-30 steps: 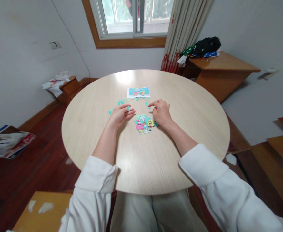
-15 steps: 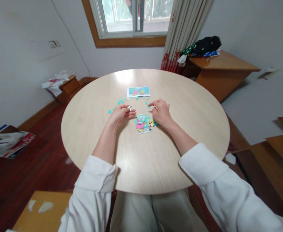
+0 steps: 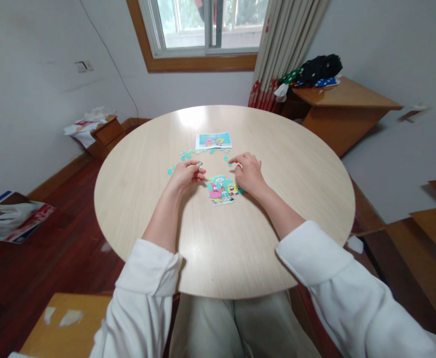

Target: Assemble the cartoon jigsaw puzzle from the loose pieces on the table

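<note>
A partly joined jigsaw puzzle point(image 3: 221, 191) with cartoon figures lies on the round table point(image 3: 218, 248) between my hands. My left hand point(image 3: 185, 176) is just left of it, thumb and index finger pinching a small puzzle piece point(image 3: 199, 166). To the puzzle's upper right is my right hand point(image 3: 249, 171), its index finger stretched out and the others bent. That fingertip is at or right beside loose turquoise pieces point(image 3: 226, 160); whether it touches them I cannot tell. More turquoise pieces show partly under this hand.
Behind the hands lies a picture sheet point(image 3: 214, 140) of the same cartoon scene. Several loose pieces point(image 3: 186, 155) are spread in front of it and to the left. A wooden desk point(image 3: 346, 94) with cloths stands at the back right, near a curtain point(image 3: 285, 44).
The piece in my left hand has turned and shows less of its pale face, and my left fingers have curled in slightly. My right hand has stayed in place.
</note>
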Demonstrator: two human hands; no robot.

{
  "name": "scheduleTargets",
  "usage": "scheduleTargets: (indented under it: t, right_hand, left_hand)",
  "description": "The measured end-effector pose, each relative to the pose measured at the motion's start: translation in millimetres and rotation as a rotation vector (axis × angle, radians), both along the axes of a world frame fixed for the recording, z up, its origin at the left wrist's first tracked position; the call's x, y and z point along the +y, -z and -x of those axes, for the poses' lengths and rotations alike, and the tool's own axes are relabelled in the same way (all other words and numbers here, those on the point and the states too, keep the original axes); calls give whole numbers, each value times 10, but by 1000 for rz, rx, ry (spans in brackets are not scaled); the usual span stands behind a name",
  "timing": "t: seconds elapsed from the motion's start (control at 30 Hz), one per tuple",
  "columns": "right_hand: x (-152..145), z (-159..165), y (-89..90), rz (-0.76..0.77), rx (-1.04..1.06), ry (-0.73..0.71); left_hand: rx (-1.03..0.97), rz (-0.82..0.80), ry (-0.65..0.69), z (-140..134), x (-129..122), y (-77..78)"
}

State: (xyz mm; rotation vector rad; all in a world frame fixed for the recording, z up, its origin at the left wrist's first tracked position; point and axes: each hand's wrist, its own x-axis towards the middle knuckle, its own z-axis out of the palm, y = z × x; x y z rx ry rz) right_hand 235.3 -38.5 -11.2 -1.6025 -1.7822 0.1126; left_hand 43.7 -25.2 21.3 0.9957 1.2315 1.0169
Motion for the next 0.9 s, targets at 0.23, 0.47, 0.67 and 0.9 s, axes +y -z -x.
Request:
scheduleTargets:
  t: [0.23,0.47,0.67,0.9]
  right_hand:
    - [16,-6,26,21,-8,-6]
    - [163,-240,75,21,-4,120]
    - [311,-596,128,71,30,270]
    - [385,-768,189,56,74,233]
  left_hand:
    - [68,-27,-37,-6,26,56]
    - [156,-114,-117,-9,92,154]
    - [309,-293,-106,47,185,251]
    - [506,-309,-64,96,211,297]
